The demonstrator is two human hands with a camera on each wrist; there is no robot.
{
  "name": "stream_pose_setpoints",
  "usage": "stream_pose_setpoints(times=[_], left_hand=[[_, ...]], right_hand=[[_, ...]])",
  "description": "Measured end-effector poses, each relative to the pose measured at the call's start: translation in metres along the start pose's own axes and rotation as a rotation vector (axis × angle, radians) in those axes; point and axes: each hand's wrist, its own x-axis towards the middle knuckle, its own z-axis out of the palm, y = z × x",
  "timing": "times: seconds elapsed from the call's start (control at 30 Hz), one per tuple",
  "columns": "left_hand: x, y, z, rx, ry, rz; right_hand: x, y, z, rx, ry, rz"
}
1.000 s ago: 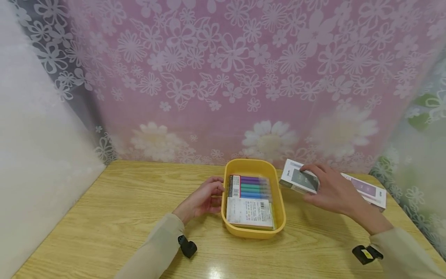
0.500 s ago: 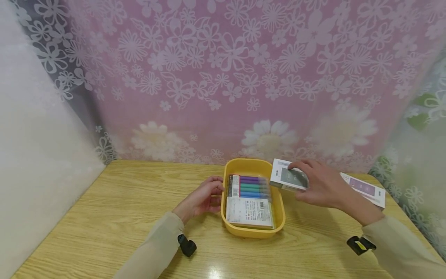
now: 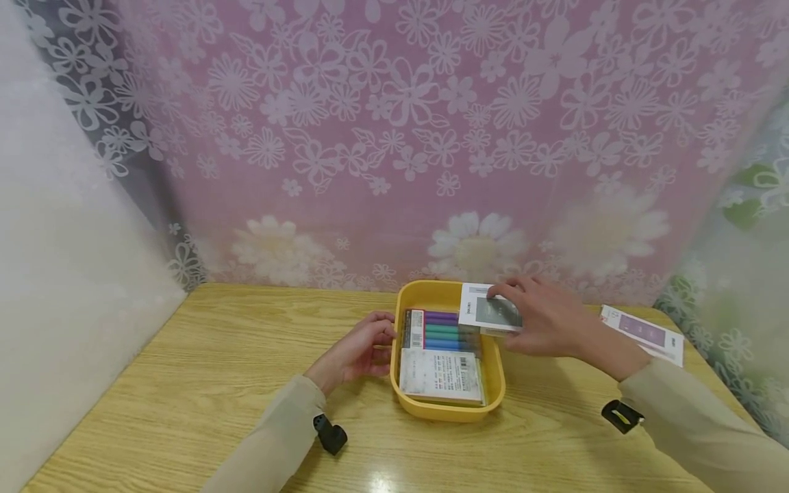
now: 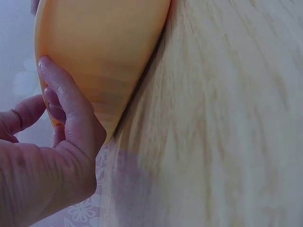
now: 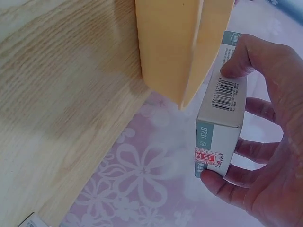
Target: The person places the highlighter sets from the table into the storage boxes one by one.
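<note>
A yellow plastic basket stands on the table. It holds a clear pack of purple, green and blue pens and a white printed packet. At the basket's left side, my left hand holds its rim, fingers bent against the outer wall and thumb at the edge. My right hand grips a small white and grey box from its right side. That box is held over the basket's upper right part, hiding the pens' right ends. In the right wrist view, thumb and fingers pinch the box across its sides.
A white and purple box lies on the table at the right, partly behind my right forearm. A pink floral curtain hangs along the table's back edge, with pale sheets at both sides.
My right hand has moved left with the white and grey box, from beside the basket's right rim to over the basket. My left hand and the basket have stayed almost still.
</note>
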Motion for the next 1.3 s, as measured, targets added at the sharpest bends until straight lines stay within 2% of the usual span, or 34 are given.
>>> stream_pose_setpoints(times=[0.37, 1.0, 1.3], left_hand=[[0.002, -0.001, -0.001, -0.015, -0.002, 0.003], [0.001, 0.001, -0.002, -0.012, -0.014, 0.004], [0.002, 0.001, -0.003, -0.011, -0.025, 0.000]], right_hand=[[0.013, -0.009, -0.002, 0.044, -0.035, -0.008], [0.027, -0.027, 0.016, 0.102, 0.001, -0.053], [0.035, -0.035, 0.024, 0.131, -0.026, -0.065]])
